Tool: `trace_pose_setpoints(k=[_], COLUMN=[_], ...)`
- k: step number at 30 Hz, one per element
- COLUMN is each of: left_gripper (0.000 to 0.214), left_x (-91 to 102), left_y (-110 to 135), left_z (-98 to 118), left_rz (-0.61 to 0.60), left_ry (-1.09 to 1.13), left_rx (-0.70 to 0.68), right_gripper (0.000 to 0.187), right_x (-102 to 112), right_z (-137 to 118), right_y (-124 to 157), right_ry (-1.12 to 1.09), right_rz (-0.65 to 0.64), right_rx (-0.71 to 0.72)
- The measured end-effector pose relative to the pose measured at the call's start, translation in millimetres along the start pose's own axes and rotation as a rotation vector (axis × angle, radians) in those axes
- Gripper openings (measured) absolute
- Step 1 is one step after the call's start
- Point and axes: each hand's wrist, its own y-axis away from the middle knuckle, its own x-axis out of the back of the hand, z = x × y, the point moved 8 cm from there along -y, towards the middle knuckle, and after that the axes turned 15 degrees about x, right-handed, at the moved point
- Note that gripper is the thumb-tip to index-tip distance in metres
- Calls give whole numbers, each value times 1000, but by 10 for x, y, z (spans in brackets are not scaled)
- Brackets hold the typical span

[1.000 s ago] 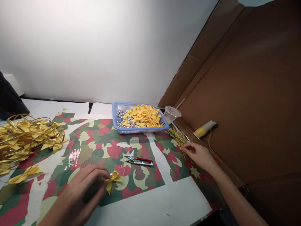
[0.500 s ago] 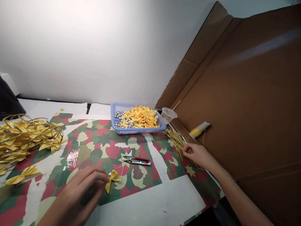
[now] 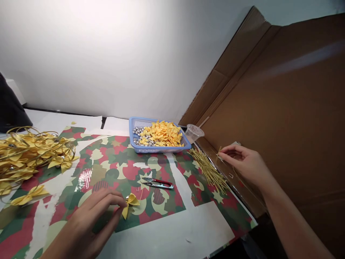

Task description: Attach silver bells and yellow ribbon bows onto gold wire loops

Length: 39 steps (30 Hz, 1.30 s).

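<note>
My left hand [image 3: 93, 214] lies over the patterned paper, its thumb and forefinger pinched on a small yellow ribbon bow [image 3: 132, 200] with a silver bead at its edge. At the right, my right hand [image 3: 244, 162] is raised beside the cardboard wall. Its fingertips pinch a thin gold strand [image 3: 218, 154]. Below it a bundle of gold strands [image 3: 208, 169] lies on the table. Thread snips [image 3: 159, 183] with red and light blue handles rest just beyond the bow.
A blue basket [image 3: 159, 150] holds yellow ribbon pieces and silver beads. A clear plastic cup [image 3: 194, 133] stands beside it. Finished-looking yellow bows with gold loops [image 3: 32, 154] are heaped at the left, and a single bow [image 3: 29, 196] lies nearer. A cardboard wall [image 3: 283, 100] borders the right.
My right hand has lifted off the gold strand bundle and moved up and right with a strand in its fingertips, now covering most of the yellow spool. The left hand stays on the bow.
</note>
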Motion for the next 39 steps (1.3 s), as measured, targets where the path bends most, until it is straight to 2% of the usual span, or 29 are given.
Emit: trace_pose_setpoints(k=[3, 10, 14, 16, 19, 22, 25, 27, 30, 34, 37, 39], left_gripper=[11, 10, 12, 13, 13, 12, 12, 12, 12, 11, 11, 12], left_x=[-13, -50, -76, -80, -94, -113, -129, -136, -152, -173, -153, -130], left_y=[-5, -28, -5, 7, 21, 33, 46, 51, 50, 39, 35, 37], left_z=[2, -42, -64, -72, -63, -52, -42, -43, -63, -78, -71, -63], left_rz=[-45, -145, -185, -193, -211, -227, -238, -241, -253, -269, -259, -246], left_ry=[26, 99, 107, 104, 106, 101, 92, 89, 83, 75, 81, 91], left_rx=[24, 171, 194, 198, 188, 179, 162, 156, 167, 169, 160, 160], right_gripper=[28, 23, 22, 22, 17, 4, 9, 7, 13, 29, 26, 23], right_x=[13, 93, 121, 138, 122, -44, -263, -360, -475, -714, -827, -825], right_z=[-205, -802, -928, -851, -545, -152, 182, 327, 405, 385, 393, 410], right_y=[-34, -15, -21, -58, -132, -177, -142, -89, -3, 108, 147, 147], right_ry=[-44, -288, -273, -151, 55, 171, 203, 233, 253, 183, 128, 99], right_rz=[54, 308, 348, 299, 183, -2, -141, -179, -237, -423, -509, -532], right_rx=[35, 98, 142, 141, 63, -32, -100, -131, -142, -134, -142, -148])
